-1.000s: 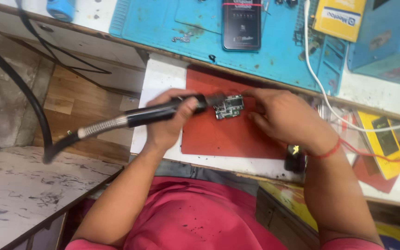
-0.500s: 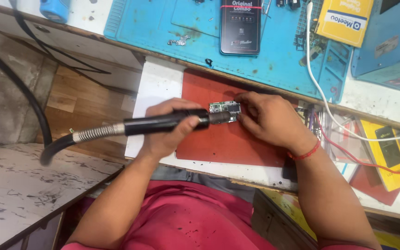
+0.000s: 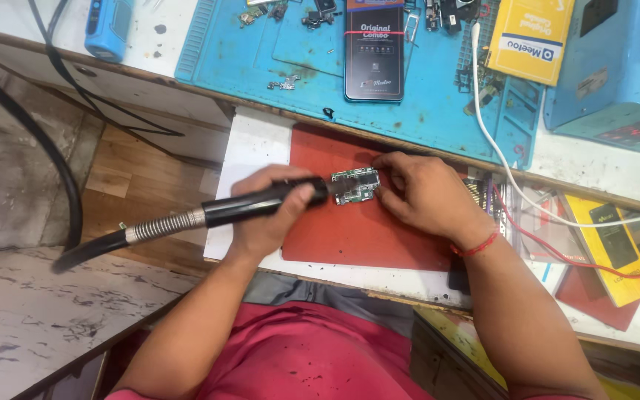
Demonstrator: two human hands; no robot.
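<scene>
while the left hand (image 3: 268,215) wraps its fingers tight round the black handpiece (image 3: 261,204) of what looks like a hot air wand, the nozzle end sits right at the left edge of the small circuit board (image 3: 355,185), centre of the frame. board lies flat on the red mat (image 3: 350,237), mid frame, just below the blue work mat (image 3: 438,104) that fills the upper middle. right hand (image 3: 424,196) comes in from the right, fingertips narrow and pinched on the right edge of the board, pinning it down; cannot tell if a tool is between those fingers. red thread band (image 3: 475,244) on the right wrist. handpiece's coiled sleeve and black hose (image 3: 135,237) trail off to the lower left.

head view, only one. judgement on doing this step well: keep the nozzle square over the board's left part, not touching parts, small steady moves; the pinning fingertips look close to the nozzle end, so keep them at the far edge. hose drags from the left, so let the wrist rest on the mat edge to stop it pulling the tip off target. risk: board skids on the mat if the pinch loosens.

around: dark phone box (image 3: 374,52) upper centre, loose small parts beside it, yellow carton (image 3: 531,37) upper right, blue machine (image 3: 616,67) far upper right, white cable (image 3: 498,155) curving down the right side, yellow packs (image 3: 624,244) right.
</scene>
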